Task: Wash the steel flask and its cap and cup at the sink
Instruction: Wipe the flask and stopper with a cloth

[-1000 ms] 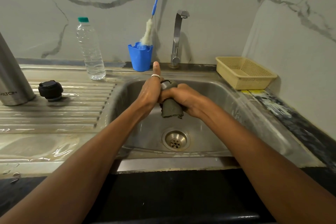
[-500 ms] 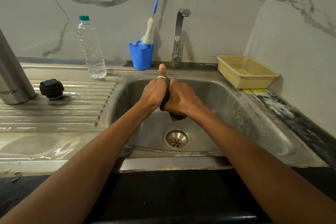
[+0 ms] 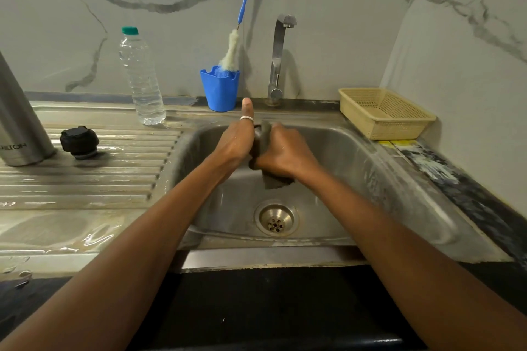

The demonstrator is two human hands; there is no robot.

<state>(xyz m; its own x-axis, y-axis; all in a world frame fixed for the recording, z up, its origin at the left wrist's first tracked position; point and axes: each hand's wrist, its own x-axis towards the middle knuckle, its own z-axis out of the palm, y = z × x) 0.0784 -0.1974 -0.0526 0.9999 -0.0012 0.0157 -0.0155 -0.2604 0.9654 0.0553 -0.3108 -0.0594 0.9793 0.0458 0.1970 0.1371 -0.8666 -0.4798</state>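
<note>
Over the sink (image 3: 356,157), apart from its side walls, right hand (image 3: 285,152) clenches a pad (image 3: 275,181); left hand's (image 3: 235,144) grip unclear.

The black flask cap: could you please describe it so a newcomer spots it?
Start at the ribbed steel draining board left of the sink. The round black plastic cap sits on it just right of the tall steel flask, the only dark, squat thing there.

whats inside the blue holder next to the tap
A bottle brush stands in the blue holder, its white bristles and blue handle sticking up. The brush's lower end and anything else inside are hidden by the holder's wall.
</note>
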